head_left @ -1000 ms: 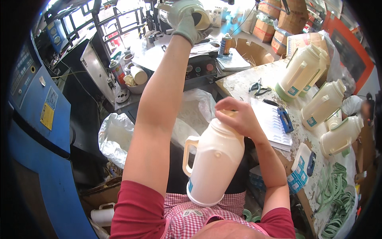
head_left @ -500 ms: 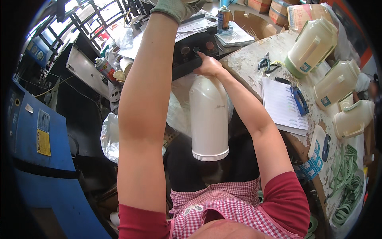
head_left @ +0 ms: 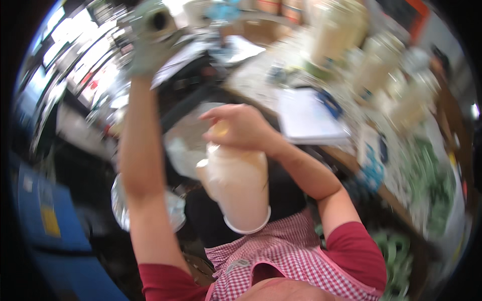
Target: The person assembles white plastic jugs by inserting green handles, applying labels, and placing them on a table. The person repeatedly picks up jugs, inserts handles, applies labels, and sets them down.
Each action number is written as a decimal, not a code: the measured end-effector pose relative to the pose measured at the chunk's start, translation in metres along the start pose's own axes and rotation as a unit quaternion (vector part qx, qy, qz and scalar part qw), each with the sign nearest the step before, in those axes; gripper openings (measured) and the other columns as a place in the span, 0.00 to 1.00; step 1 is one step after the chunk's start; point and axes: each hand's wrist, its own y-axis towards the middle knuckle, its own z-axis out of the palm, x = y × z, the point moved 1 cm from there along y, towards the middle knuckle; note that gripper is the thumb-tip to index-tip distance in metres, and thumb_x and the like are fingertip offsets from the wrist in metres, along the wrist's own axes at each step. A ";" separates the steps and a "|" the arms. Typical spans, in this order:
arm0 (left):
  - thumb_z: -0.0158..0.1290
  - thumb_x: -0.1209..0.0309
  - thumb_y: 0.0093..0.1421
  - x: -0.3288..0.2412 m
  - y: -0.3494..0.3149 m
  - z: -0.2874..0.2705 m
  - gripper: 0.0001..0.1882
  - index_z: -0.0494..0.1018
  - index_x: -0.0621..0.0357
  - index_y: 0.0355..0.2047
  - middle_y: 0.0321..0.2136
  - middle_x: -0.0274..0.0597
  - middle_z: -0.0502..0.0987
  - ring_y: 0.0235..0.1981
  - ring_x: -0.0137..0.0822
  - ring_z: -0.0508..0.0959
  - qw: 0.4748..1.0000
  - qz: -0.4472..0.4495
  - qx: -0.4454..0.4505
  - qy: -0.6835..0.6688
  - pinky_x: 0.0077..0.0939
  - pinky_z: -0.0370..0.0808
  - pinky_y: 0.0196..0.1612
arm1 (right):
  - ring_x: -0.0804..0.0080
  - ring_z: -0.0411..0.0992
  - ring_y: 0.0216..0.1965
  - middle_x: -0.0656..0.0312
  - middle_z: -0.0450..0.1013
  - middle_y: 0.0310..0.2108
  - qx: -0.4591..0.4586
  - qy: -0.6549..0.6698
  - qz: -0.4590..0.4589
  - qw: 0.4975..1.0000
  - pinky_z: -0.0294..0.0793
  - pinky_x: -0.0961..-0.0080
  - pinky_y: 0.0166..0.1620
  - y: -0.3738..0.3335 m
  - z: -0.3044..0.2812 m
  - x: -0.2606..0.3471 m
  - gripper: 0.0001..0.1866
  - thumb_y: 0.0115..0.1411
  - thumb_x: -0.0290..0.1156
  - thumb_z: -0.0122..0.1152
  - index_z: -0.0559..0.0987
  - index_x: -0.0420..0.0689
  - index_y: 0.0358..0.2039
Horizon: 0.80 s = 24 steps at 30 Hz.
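A white plastic jug body hangs tilted over my lap, with its rimmed end toward me and a handle-like bulge on its left side. My right hand, bare, closes over its far end. A small yellowish patch shows between thumb and fingers; blur hides what it is. Up at the far left, my left hand wears a grey-green glove. Its fingers curl around a pale, tube-like thing with a dark round opening, too smeared to name exactly.
On the worn table at right are a notebook, a blue clip-like thing, several cream jugs and green strips. A dark control box stands ahead. A blue machine is at left, beside a clear plastic bag.
My right hand has left the control box's buttons and gripped the jug body, which has turned and come nearer. My left hand now shows with the tube-like thing. The whole view has shifted and blurred.
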 end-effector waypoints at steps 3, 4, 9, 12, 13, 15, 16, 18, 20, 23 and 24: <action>0.47 0.49 0.74 0.082 -0.105 0.017 0.32 0.60 0.53 0.70 0.62 0.47 0.72 0.62 0.43 0.73 0.985 -0.035 -0.034 0.168 0.43 0.70 0.63 | 0.59 0.81 0.42 0.58 0.81 0.42 -0.084 0.046 0.023 0.995 0.80 0.66 0.49 -0.087 -0.048 0.028 0.38 0.56 0.42 0.74 0.72 0.50 0.66; 0.44 0.50 0.77 0.103 -0.149 0.027 0.32 0.58 0.55 0.73 0.66 0.48 0.71 0.66 0.43 0.72 0.969 -0.046 -0.026 0.239 0.43 0.68 0.67 | 0.58 0.80 0.46 0.54 0.79 0.46 -0.100 0.094 0.059 0.989 0.79 0.65 0.52 -0.108 -0.055 0.034 0.41 0.59 0.44 0.72 0.67 0.49 0.70; 0.65 0.56 0.61 0.172 -0.251 0.108 0.29 0.78 0.61 0.56 0.51 0.42 0.82 0.33 0.30 0.69 0.795 0.053 0.132 0.590 0.28 0.72 0.41 | 0.63 0.60 0.70 0.49 0.64 0.65 -0.150 0.430 0.121 0.882 0.60 0.66 0.70 -0.158 -0.045 0.008 0.32 0.78 0.48 0.47 0.58 0.41 0.73; 0.68 0.57 0.58 0.177 -0.239 0.140 0.22 0.76 0.67 0.26 0.31 0.46 0.81 0.25 0.40 0.78 0.560 0.153 0.130 0.804 0.32 0.75 0.33 | 0.61 0.75 0.57 0.46 0.72 0.57 -0.177 0.150 0.144 0.962 0.76 0.66 0.57 -0.222 -0.089 0.015 0.28 0.71 0.41 0.61 0.70 0.39 0.65; 0.67 0.56 0.59 0.169 -0.239 0.144 0.25 0.73 0.68 0.22 0.32 0.51 0.81 0.25 0.44 0.78 0.511 0.124 0.111 0.843 0.34 0.75 0.34 | 0.61 0.79 0.52 0.47 0.76 0.53 -0.180 0.041 0.145 0.972 0.79 0.66 0.52 -0.243 -0.110 0.011 0.26 0.68 0.40 0.65 0.74 0.39 0.61; 0.65 0.58 0.62 0.141 -0.240 0.131 0.22 0.76 0.69 0.25 0.37 0.51 0.84 0.27 0.39 0.80 0.562 0.051 0.105 0.819 0.30 0.75 0.35 | 0.49 0.79 0.48 0.46 0.79 0.47 -0.311 -0.057 0.296 0.902 0.78 0.58 0.52 -0.306 -0.161 0.001 0.20 0.61 0.38 0.68 0.81 0.41 0.49; 0.64 0.63 0.62 0.126 -0.240 0.119 0.18 0.78 0.71 0.28 0.41 0.49 0.84 0.33 0.38 0.82 0.613 0.024 0.072 0.786 0.31 0.77 0.40 | 0.49 0.79 0.48 0.48 0.80 0.46 -0.412 -0.161 0.345 0.828 0.78 0.60 0.52 -0.355 -0.193 -0.015 0.18 0.60 0.37 0.68 0.81 0.41 0.47; 0.60 0.72 0.63 0.080 -0.252 0.095 0.11 0.78 0.72 0.32 0.49 0.49 0.83 0.45 0.35 0.81 0.695 0.018 0.004 0.719 0.31 0.77 0.50 | 0.51 0.79 0.46 0.50 0.80 0.46 -0.444 -0.304 0.428 0.726 0.77 0.57 0.50 -0.426 -0.259 -0.017 0.21 0.61 0.39 0.69 0.78 0.43 0.51; 0.54 0.79 0.64 0.062 -0.256 0.057 0.03 0.74 0.68 0.37 0.59 0.50 0.78 0.57 0.38 0.75 0.773 0.053 0.014 0.632 0.33 0.70 0.62 | 0.52 0.78 0.45 0.53 0.80 0.40 -0.369 -0.543 0.426 0.622 0.78 0.56 0.45 -0.515 -0.296 -0.031 0.19 0.64 0.42 0.66 0.79 0.46 0.51; 0.54 0.80 0.61 0.087 -0.268 0.076 0.04 0.72 0.65 0.37 0.58 0.52 0.77 0.60 0.44 0.74 0.765 0.101 0.094 0.629 0.38 0.68 0.66 | 0.47 0.80 0.44 0.50 0.82 0.40 -0.306 -0.513 0.509 0.620 0.77 0.55 0.46 -0.575 -0.324 -0.028 0.22 0.65 0.48 0.65 0.83 0.44 0.49; 0.55 0.79 0.61 0.097 -0.270 0.083 0.06 0.72 0.65 0.39 0.58 0.52 0.77 0.60 0.45 0.74 0.737 0.124 0.122 0.653 0.39 0.68 0.66 | 0.45 0.80 0.44 0.49 0.83 0.40 -0.301 -0.492 0.535 0.618 0.77 0.55 0.46 -0.587 -0.331 -0.020 0.23 0.65 0.50 0.65 0.84 0.43 0.49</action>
